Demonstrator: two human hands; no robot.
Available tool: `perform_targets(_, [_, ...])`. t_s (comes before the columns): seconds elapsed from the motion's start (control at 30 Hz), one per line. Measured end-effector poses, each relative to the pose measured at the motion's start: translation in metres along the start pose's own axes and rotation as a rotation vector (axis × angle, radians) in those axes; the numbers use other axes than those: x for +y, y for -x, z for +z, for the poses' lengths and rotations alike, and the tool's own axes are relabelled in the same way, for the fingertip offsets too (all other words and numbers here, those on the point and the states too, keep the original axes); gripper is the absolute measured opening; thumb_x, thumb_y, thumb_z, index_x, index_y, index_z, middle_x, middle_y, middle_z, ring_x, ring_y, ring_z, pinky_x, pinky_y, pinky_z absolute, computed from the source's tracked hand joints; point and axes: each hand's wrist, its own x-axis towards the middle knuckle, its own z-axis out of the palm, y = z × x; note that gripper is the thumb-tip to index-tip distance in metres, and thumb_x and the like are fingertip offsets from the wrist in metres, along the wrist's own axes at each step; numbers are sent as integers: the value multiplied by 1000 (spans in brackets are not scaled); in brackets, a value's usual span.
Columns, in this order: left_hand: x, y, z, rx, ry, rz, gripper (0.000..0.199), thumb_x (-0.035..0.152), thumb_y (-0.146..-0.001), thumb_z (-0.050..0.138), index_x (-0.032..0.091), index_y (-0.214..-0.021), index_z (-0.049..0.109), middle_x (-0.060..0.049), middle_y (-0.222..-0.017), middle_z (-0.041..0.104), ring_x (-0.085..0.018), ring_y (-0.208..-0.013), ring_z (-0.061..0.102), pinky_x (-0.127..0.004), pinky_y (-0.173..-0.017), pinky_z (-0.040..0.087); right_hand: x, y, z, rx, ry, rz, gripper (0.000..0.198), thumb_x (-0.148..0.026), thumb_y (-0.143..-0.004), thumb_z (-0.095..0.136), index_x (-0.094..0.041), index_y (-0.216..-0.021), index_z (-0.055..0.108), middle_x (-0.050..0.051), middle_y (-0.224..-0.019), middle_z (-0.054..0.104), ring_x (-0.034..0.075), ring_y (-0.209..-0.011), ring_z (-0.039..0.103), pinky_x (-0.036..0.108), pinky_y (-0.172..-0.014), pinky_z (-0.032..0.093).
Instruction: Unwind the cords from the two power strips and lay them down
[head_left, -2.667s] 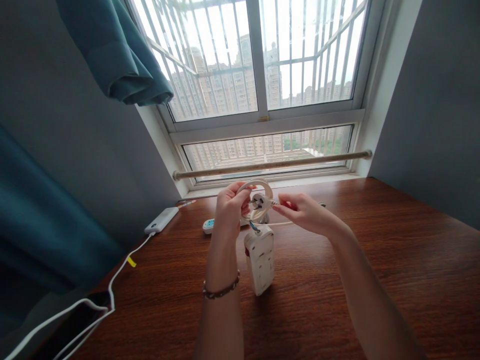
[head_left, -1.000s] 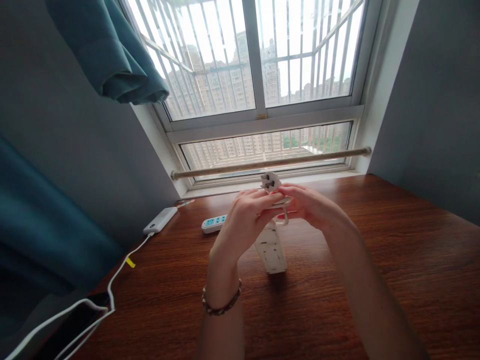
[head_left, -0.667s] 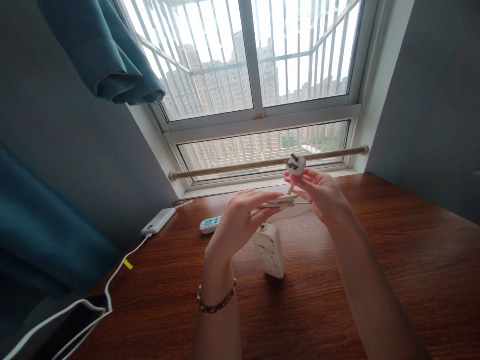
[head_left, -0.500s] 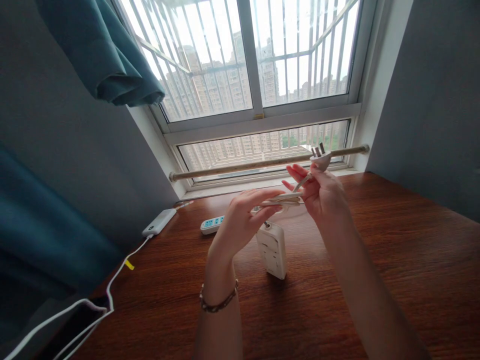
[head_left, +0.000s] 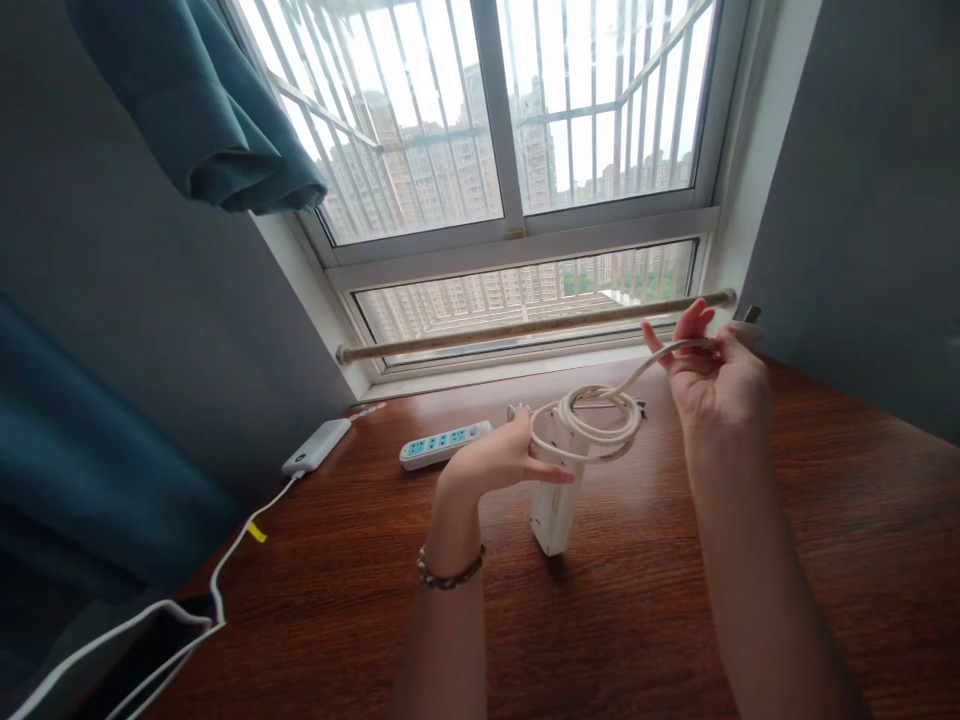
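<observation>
A coiled white power cord [head_left: 600,420] hangs in the air over the table, its loops by the fingers of my left hand [head_left: 499,460]. That hand is closed on the coil, though part of the grip is hidden. Just below and behind the loops is a white power strip [head_left: 555,515], tilted upright with its lower end near the tabletop. My right hand [head_left: 724,385], raised at the right, pinches the cord's plug [head_left: 746,328] between thumb and finger, other fingers spread. A stretch of cord runs from the plug down to the coil.
Behind my left hand lies another power strip [head_left: 442,445] with blue sockets. A white power bank [head_left: 319,447] with a white cable [head_left: 240,545] sits at the table's left edge. The brown wooden table [head_left: 637,620] meets the window sill, with a metal rail [head_left: 525,328] across the window.
My right hand has moved right, drawing the plug away from the left hand. The bundled cord has opened into wider loops. The hanging power strip has turned.
</observation>
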Motion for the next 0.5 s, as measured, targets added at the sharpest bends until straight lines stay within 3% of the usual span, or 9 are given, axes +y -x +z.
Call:
perform_targets(0.1, [-11, -24, 15, -76, -51, 131, 75, 46, -60, 69, 19, -123, 39, -8, -118, 45, -25, -110, 43, -36, -96, 35, -7, -4, -1, -21, 8, -28, 23, -10, -87, 28, -17, -72, 43, -3, -78, 58, 10, -78, 62, 51, -84, 42])
perform_targets(0.2, [-20, -44, 30, -161, -25, 64, 88, 44, -51, 75, 16, -124, 36, -11, -122, 39, -25, -109, 45, -35, -95, 36, -13, -6, -2, -34, 29, -62, 26, -8, -86, 26, -18, -70, 44, -4, -76, 57, 10, -79, 62, 51, -84, 43])
perform_targets(0.27, [-24, -52, 35, -199, 23, 62, 87, 44, -50, 75, 15, -122, 38, -11, -119, 41, -25, -108, 46, -35, -94, 37, -17, -7, -2, -25, 54, -82, 27, -8, -86, 27, -18, -68, 44, -3, -76, 57, 11, -81, 62, 50, -84, 43])
perform_targets(0.43, [-29, -59, 41, -350, 261, 322, 73, 37, -55, 74, 15, -118, 45, -5, -107, 55, -22, -103, 50, -35, -93, 39, -26, -10, -5, -24, 37, -110, 23, -10, -84, 33, -18, -67, 45, -4, -80, 57, 11, -86, 61, 49, -86, 43])
perform_targets(0.5, [-26, -62, 47, -358, 308, 330, 75, 36, -53, 75, 15, -119, 45, -6, -108, 56, -23, -102, 51, -35, -92, 40, -28, -10, -5, -27, -6, -110, 23, -11, -85, 33, -17, -67, 46, -4, -79, 57, 12, -88, 60, 51, -86, 41])
